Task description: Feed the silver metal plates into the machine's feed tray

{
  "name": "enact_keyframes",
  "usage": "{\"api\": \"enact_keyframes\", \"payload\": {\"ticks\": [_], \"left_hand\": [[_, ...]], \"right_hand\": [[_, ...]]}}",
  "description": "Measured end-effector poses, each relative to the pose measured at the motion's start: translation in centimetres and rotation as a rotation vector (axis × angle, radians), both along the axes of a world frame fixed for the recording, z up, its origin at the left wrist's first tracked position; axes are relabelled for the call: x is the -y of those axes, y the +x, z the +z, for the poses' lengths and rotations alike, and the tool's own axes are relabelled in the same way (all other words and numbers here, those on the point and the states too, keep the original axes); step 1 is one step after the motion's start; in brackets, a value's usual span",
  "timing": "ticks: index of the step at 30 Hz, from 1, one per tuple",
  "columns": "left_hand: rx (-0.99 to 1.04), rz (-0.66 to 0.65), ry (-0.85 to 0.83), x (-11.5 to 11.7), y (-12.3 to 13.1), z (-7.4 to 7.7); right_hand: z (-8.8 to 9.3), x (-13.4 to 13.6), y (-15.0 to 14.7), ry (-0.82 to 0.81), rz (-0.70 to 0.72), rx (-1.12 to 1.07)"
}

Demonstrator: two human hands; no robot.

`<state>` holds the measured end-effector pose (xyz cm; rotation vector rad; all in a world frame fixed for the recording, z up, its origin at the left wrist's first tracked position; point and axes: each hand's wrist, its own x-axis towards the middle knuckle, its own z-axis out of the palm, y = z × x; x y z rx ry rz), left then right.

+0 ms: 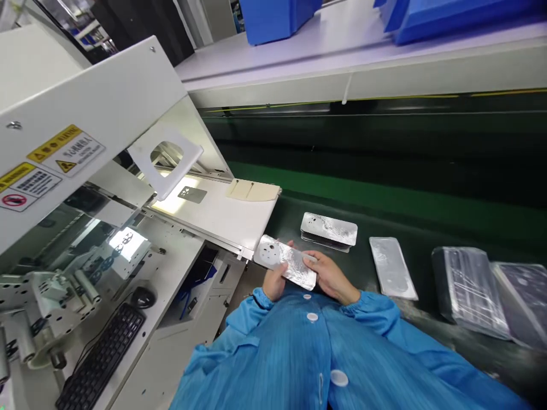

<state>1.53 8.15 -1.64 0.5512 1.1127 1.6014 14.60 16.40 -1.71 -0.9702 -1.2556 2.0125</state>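
Note:
A silver phone back panel [294, 269] with round camera holes at one end is held flat in front of my body. My left hand [274, 281] grips its near edge, thumb on top. At the panel's right end, my right hand [332, 278] closes on it with the thumb over the surface. Just beyond my hands lies a stack of similar silver panels [329, 228] on the dark green work surface [363, 273]. To the right rests another silver panel [391, 266]. The fingers beneath the held panel are mostly hidden.
A white machine [106, 97] with warning labels stands left; its white bed [239, 219] reaches close to my hands. On its lit part lies a grey panel [192, 195]. Film-wrapped panels [474, 287] sit far right. A keyboard [102, 359] and mouse [143, 297] are lower left; blue bins [273, 20] above.

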Motion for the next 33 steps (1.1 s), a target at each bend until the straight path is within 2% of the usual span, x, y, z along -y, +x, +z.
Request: {"api": "enact_keyframes", "payload": {"ticks": [2, 4, 5, 6, 8, 11, 13, 16, 19, 22, 25, 27, 30, 33], "left_hand": [[0.133, 0.105, -0.011, -0.3, -0.5, 0.7], [0.234, 0.145, -0.046, -0.1, -1.8, 1.4], [0.265, 0.145, -0.072, 0.2, -2.5, 1.6], [0.284, 0.133, -0.1, 0.6, -3.2, 1.8], [0.303, 0.084, -0.145, 1.4, -4.1, 1.8], [0.302, 0.04, -0.158, 2.1, -4.8, 1.5], [0.306, 0.044, -0.15, 2.2, -5.0, 1.6], [0.366, 0.063, -0.14, 2.0, -5.5, 1.8], [0.445, 0.091, -0.107, 1.8, -6.0, 2.1], [0.51, 0.118, -0.062, 1.9, -6.5, 2.4], [0.546, 0.143, -0.014, 2.0, -7.1, 2.7], [0.545, 0.171, 0.023, 2.3, -7.7, 2.8], [0.523, 0.226, 0.054, 3.1, -8.7, 2.7], [0.501, 0.259, 0.026, 4.4, -9.8, 2.4]], "right_hand": [[-0.3, -1.2, 0.2, 0.257, 0.045, 0.143], [-0.7, -3.5, 1.3, 0.648, -0.043, 0.392], [-1.0, -4.9, 2.1, 0.848, -0.096, 0.549], [-1.4, -6.2, 2.9, 1.005, -0.085, 0.693], [-2.4, -8.3, 4.3, 1.211, -0.027, 0.93], [-4.0, -9.6, 5.4, 1.354, 0.132, 1.122], [-5.0, -9.9, 5.8, 1.405, 0.206, 1.162], [-5.9, -10.2, 6.4, 1.45, 0.243, 1.162], [-6.0, -10.9, 7.2, 1.539, 0.213, 1.089], [-4.7, -11.5, 6.8, 1.694, 0.039, 0.987], [-2.2, -11.3, 3.7, 1.748, -0.233, 0.898], [-0.3, -10.5, -0.1, 1.744, -0.287, 0.776], [1.6, -9.0, -7.4, 1.747, -0.127, 0.622], [2.3, -7.9, -14.9, 1.783, 0.099, 0.617]]}}
